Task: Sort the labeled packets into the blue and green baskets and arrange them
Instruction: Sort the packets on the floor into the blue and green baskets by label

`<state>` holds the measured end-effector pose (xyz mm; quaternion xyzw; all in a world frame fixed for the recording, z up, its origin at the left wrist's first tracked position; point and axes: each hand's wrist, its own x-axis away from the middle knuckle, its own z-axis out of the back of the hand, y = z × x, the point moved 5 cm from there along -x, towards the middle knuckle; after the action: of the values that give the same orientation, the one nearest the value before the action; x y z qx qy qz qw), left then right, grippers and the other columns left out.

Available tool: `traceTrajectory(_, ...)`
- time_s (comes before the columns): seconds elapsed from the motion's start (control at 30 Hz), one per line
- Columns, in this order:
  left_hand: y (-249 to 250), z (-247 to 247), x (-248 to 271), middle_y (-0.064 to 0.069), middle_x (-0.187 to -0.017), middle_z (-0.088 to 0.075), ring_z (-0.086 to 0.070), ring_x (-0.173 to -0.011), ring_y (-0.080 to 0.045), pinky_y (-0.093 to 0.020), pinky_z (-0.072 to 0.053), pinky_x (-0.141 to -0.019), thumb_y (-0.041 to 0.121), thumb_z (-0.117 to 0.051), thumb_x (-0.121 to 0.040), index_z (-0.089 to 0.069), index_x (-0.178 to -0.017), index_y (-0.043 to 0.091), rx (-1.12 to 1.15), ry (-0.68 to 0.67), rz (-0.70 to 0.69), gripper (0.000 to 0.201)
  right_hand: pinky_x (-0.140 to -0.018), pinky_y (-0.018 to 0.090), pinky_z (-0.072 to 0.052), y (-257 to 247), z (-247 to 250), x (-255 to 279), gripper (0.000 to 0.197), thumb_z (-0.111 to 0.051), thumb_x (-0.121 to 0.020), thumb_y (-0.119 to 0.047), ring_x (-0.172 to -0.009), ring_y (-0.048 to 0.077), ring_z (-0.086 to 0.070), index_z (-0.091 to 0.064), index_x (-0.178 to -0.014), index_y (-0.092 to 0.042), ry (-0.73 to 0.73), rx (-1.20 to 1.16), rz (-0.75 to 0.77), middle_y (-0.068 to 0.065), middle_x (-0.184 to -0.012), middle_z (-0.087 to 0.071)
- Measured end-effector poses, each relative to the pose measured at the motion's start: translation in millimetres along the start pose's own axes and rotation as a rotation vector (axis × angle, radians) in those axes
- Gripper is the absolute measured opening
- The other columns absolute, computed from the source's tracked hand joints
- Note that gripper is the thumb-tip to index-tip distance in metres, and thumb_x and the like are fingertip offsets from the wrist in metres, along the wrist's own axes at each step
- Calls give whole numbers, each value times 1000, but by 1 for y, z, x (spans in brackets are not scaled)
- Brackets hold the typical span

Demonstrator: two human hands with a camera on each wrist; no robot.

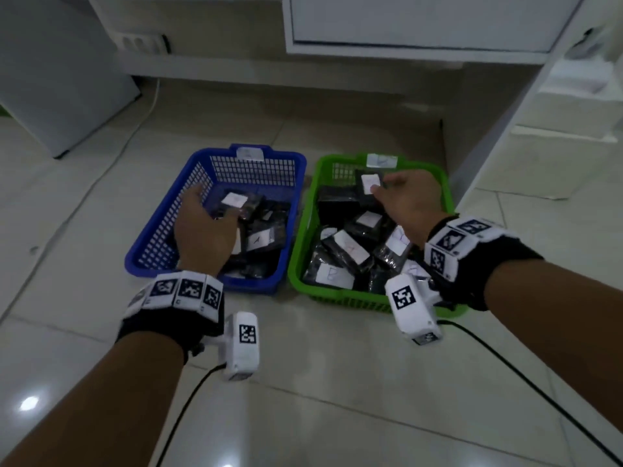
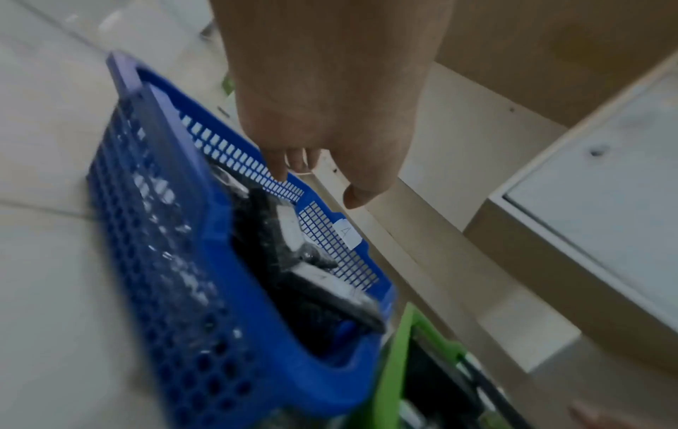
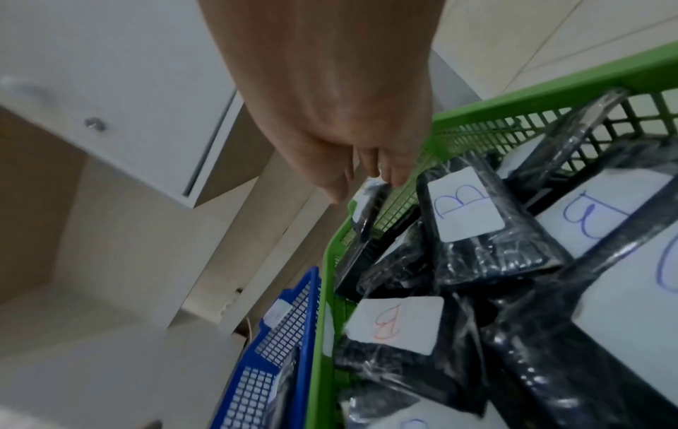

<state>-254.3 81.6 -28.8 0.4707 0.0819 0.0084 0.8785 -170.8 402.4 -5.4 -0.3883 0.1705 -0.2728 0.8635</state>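
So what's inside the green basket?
The green basket holds a jumble of black packets with white labels, several marked B. Whatever lies beneath the top layer is covered.

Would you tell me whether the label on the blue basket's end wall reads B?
No, the left wrist view shows the white label on the blue basket bearing a handwritten A.
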Motion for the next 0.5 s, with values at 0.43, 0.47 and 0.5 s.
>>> traceTrajectory(0.43,-56,133,130,15,-84,-67,-54,-68,1,-24,-47,-74,27,-70,-84,-72,-98,34,-645,-622,-337,16,-66,1,-38,-118,-124,241,22,-79,-76,-16,-73,-6,-55,-74,-97,-16,-869,-16,755,-18,-87,-63)
traceTrajectory(0.47,-71,143,151,17,-86,-64,-52,-68,3,-23,-47,-75,27,-72,-85,-72,-102,32,-702,-726,-286,17,-65,0,-34,-112,-137,269,25,-80,-76,-19,-74,-4,-53,-74,-100,-17,-999,47,800,-15,-92,-64)
traceTrajectory(0.5,-83,148,170,17,-89,-63,-53,-71,2,-24,-48,-79,27,-73,-87,-72,-106,30,-738,-830,-227,19,-66,1,-33,-102,-146,290,28,-81,-76,-22,-78,-1,-50,-73,-103,-19,-1091,108,831,-11,-98,-65)
